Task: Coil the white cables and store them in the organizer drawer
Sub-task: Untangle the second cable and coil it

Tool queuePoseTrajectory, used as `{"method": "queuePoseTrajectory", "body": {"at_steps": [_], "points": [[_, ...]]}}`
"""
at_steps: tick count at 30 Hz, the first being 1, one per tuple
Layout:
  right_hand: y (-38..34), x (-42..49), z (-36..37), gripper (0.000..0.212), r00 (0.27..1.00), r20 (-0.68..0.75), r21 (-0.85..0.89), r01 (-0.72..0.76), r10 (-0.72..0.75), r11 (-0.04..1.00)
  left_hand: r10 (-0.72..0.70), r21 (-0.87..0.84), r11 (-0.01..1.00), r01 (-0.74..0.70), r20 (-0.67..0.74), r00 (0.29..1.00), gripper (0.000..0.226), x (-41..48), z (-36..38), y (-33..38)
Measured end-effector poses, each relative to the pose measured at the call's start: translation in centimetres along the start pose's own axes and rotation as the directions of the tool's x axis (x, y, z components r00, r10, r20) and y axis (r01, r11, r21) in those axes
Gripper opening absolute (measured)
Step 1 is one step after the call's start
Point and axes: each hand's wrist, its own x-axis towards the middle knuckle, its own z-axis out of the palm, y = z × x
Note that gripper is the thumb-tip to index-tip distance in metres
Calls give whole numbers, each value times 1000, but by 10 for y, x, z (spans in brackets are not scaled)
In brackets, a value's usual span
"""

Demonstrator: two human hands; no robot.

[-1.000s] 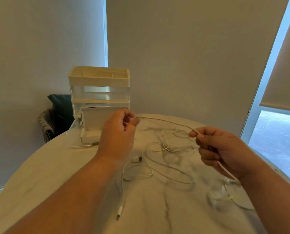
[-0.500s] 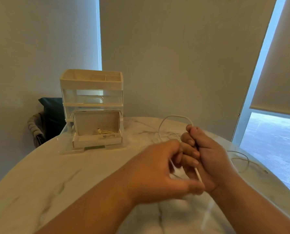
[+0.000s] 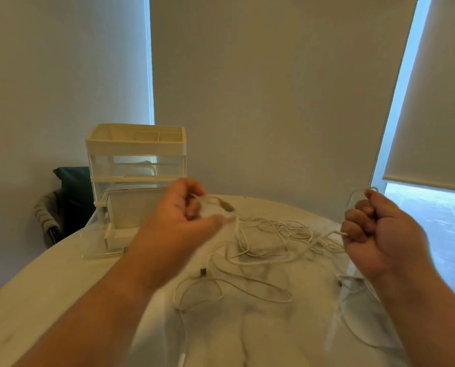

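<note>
Hands just drew apart: left hand [image 3: 180, 221] pinches the white cable [image 3: 327, 235] before the organizer [image 3: 135, 147], right hand [image 3: 377, 231] fists its loop well to the right, so probably another coil turn.

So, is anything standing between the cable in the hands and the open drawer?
Nothing visible does. The drawer stands pulled out beside the left hand, which grips the cable; the loose cables lie on the table, right of it.

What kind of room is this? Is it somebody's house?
Probably a room at home, maybe a dining corner: a round white marble-look table, pale roller blinds over a tall window, and a dark cushion on a chair behind.
</note>
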Motion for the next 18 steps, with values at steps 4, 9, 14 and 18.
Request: {"method": "queuePoseTrajectory", "body": {"at_steps": [4,9,14,18], "points": [[-7,7,-11,26,998,-51,14,43,-42,999,-95,-215,977,7,-401,911,18,16,-41,-11],[1,-6,0,22,982,87,-217,183,-167,959,-301,-664,744,-77,-435,849,27,27,-53,-22],[16,-16,5,33,940,280,-517,320,-197,794,-405,-865,492,-97,-325,855,60,29,-65,-22],[13,-8,-2,33,944,243,-551,323,-223,769,-437,-930,343,-132,-282,854,60,35,-92,-42]]}}
